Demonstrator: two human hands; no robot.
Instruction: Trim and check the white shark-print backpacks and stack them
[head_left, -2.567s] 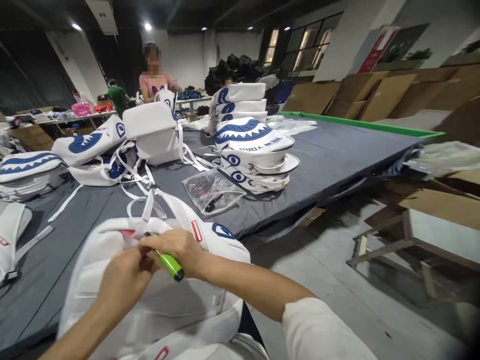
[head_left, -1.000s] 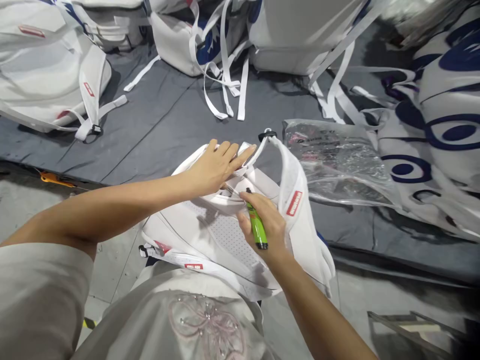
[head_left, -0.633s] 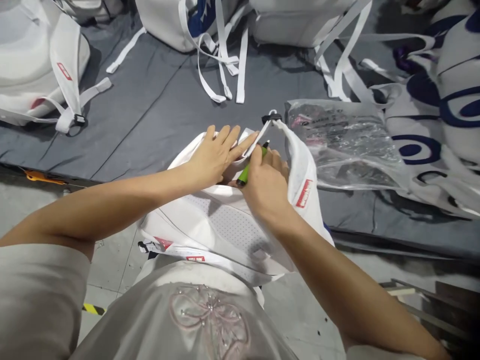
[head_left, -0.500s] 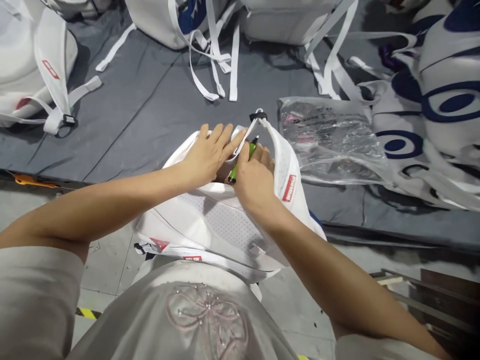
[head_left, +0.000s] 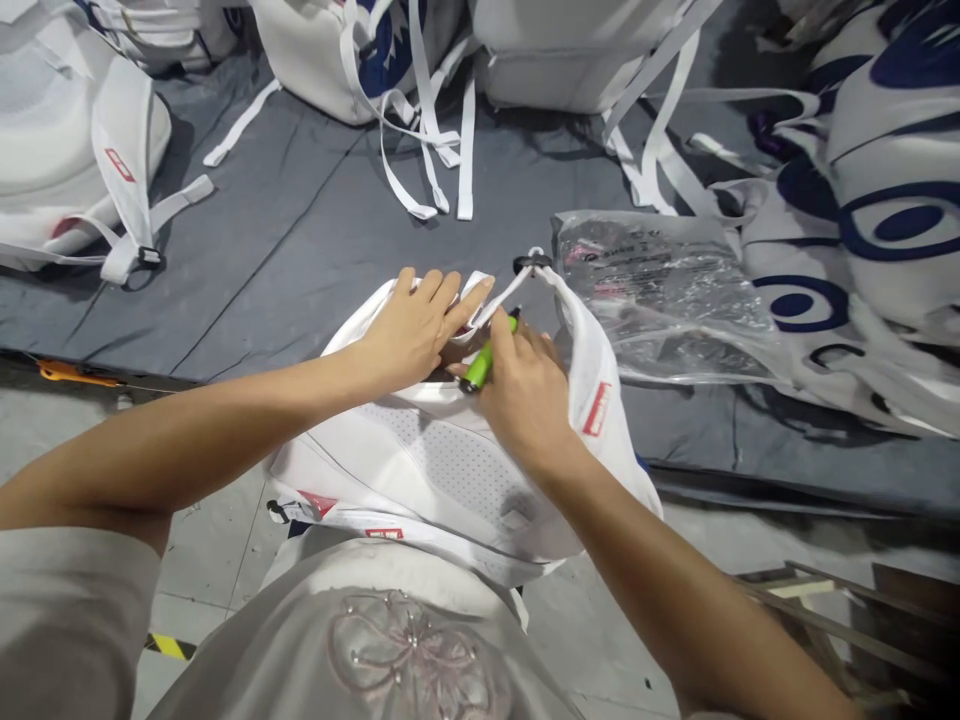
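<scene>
A white backpack (head_left: 450, 455) with a perforated back panel and red labels lies between my body and the table edge. My left hand (head_left: 409, 330) rests on its upper part, fingers stretched over the fabric, index fingertip by a thin white strap (head_left: 510, 298). Inside my right hand (head_left: 525, 385) is a green pen (head_left: 480, 365) with black ends, held slanted at the bag's opening. A black buckle (head_left: 532, 262) sits at the top of the shoulder strap (head_left: 596, 375). The right fingertips are partly hidden, and so is the bag's inside.
A grey cloth-covered table (head_left: 247, 250) spreads ahead. On it are a clear plastic bag (head_left: 660, 300), a white backpack (head_left: 67, 150) at left, others at the back, and white-and-blue backpacks (head_left: 900, 200) at right. An orange tool (head_left: 79, 373) lies at the front edge.
The view has shifted slightly, so the table things sit lower. My right hand has moved a little toward the right and down with the pen. My left hand stays on the backpack.
</scene>
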